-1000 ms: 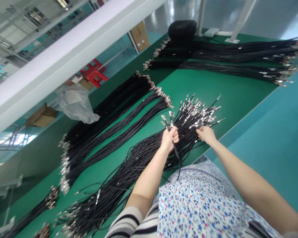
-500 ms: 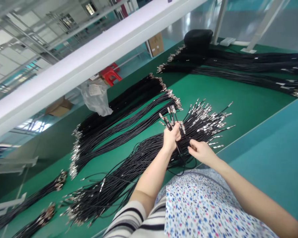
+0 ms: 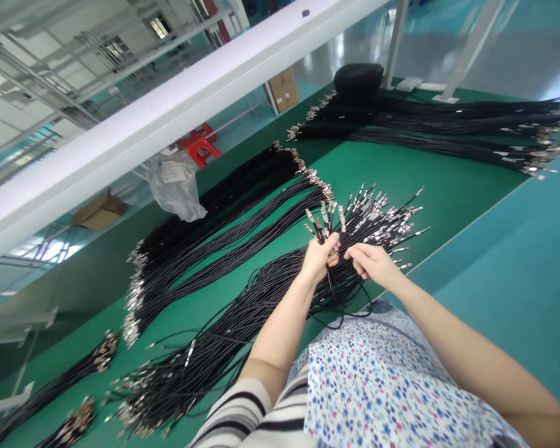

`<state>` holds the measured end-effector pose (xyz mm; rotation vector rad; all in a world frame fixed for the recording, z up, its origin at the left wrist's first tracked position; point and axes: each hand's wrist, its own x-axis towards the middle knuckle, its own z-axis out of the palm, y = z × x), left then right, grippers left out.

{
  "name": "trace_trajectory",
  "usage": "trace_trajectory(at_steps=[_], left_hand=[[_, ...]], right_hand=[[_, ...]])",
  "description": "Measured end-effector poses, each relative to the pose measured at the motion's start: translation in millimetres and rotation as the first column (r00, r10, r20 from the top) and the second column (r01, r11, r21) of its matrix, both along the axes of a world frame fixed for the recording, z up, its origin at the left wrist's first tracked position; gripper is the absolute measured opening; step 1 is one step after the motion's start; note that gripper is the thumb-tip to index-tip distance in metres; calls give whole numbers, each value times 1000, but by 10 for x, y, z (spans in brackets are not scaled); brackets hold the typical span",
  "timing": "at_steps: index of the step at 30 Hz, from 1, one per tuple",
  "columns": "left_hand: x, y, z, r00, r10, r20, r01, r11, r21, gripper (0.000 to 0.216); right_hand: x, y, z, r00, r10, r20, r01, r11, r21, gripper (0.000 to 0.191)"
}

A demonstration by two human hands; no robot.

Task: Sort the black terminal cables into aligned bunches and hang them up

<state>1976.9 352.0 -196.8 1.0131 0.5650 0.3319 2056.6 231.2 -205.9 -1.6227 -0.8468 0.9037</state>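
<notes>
My left hand point(image 3: 322, 256) is closed around several black cables point(image 3: 324, 218). Their silvery metal end terminals fan out above the thumb, and their lengths hang below the fist. Just to the right, my right hand point(image 3: 372, 264) has its fingers drawn together in a pinch; what lies between the fingertips, if anything, is too small to make out. Under both hands stretches a large loose pile of black cables point(image 3: 266, 295), with metal terminals at both ends. A few strands loop out beneath the hands, near the apron.
Neat rows of black cables point(image 3: 224, 233) lie beyond the pile on the green tabletop point(image 3: 429, 180). More cable bundles point(image 3: 429, 115) extend at the far right. Smaller bundles point(image 3: 74, 367) lie at lower left. A clear plastic bag point(image 3: 175, 186) hangs by the white rail point(image 3: 177, 87).
My right hand has moved up and closer to my left hand. Another terminal now stands upright among those in my left hand. The whole view has shifted slightly.
</notes>
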Motion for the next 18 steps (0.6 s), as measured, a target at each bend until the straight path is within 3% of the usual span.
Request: trace_trajectory(at_steps=[6, 10, 12, 14, 18], left_hand=[[-9, -89, 8, 997, -74, -2, 74, 997, 28, 34], [16, -72, -8, 998, -48, -51, 53, 992, 116, 33], [-3, 10, 10, 1000, 4, -29, -1, 995, 104, 34], [-85, 177, 69, 1000, 25, 2, -25, 1000, 14, 36], [-451, 701, 284, 999, 29, 40, -24, 991, -135, 35]], right_hand=[[-8, 98, 128, 960, -14, 280, 6, 1000, 29, 35], [-130, 10, 1, 997, -76, 34, 75, 997, 33, 32], [-162, -113, -202, 981, -128, -145, 129, 992, 2, 34], [-140, -293, -499, 947, -219, -234, 194, 973, -124, 33], [46, -631, -1119, 882, -456, -119, 361, 817, -450, 22]])
